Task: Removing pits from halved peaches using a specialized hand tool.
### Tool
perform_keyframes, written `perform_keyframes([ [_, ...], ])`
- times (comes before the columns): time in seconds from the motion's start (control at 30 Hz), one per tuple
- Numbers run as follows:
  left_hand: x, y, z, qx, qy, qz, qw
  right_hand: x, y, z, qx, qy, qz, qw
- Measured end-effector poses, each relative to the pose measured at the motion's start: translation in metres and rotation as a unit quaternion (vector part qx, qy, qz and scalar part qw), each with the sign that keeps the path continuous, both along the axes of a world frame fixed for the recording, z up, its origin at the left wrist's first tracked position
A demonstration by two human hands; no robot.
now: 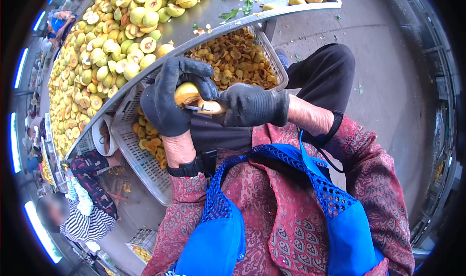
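My left hand [164, 100], in a dark work glove, cups a halved yellow fruit [186, 91] that looks like a peach. In my gloved right hand [251, 105] is a small hand tool [211, 107] with a pale handle. Its thin curved metal end meets the cut face of the fruit, which my left fingers partly cover. Both hands are close together over my lap, just off the edge of the metal table [178, 30]. On that table lies a large heap of halved yellow-green fruit [105, 57], several with the stone still inside.
Below the table edge, a plastic crate [270, 54] holds many orange-brown fruit pieces [236, 59]. Another perforated crate [134, 167] with fruit pieces stands at my left, near a white bucket [104, 135]. A seated person [89, 210] in a striped top is farther left. Green leaves [229, 15] lie on the table.
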State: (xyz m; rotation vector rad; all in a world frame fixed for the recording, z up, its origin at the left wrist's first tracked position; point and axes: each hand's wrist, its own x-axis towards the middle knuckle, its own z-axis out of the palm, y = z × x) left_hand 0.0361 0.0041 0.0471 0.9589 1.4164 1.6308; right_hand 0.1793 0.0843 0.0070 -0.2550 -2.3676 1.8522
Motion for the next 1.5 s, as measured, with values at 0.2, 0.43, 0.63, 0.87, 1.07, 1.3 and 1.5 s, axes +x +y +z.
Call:
perform_keyframes([
  [0.2, -0.002, 0.006, -0.018, 0.112, -0.264, 0.052, 0.957, -0.016, -0.010, -0.015, 0.288, 0.006, -0.077, 0.954],
  [0.43, -0.030, 0.005, -0.052, 0.215, -0.568, 0.064, 0.792, -0.007, -0.017, -0.038, 0.356, 0.040, -0.121, 0.926],
  [0.63, -0.044, 0.005, -0.047, 0.219, -0.385, 0.193, 0.876, -0.005, 0.007, -0.067, 0.368, -0.156, -0.196, 0.895],
  [0.87, -0.079, -0.027, -0.024, 0.177, 0.007, 0.387, 0.905, -0.009, 0.005, -0.056, 0.272, -0.076, -0.273, 0.920],
  [1.07, -0.149, -0.056, -0.039, -0.081, 0.575, 0.372, 0.724, 0.023, 0.012, -0.098, 0.221, -0.165, -0.255, 0.927],
  [1.3, -0.149, 0.134, -0.043, 0.033, 0.646, 0.150, 0.748, 0.017, 0.020, -0.111, 0.135, -0.235, -0.205, 0.940],
  [1.5, -0.170, 0.230, -0.077, -0.006, 0.697, 0.017, 0.717, 0.023, 0.033, -0.117, 0.097, -0.291, -0.196, 0.931],
])
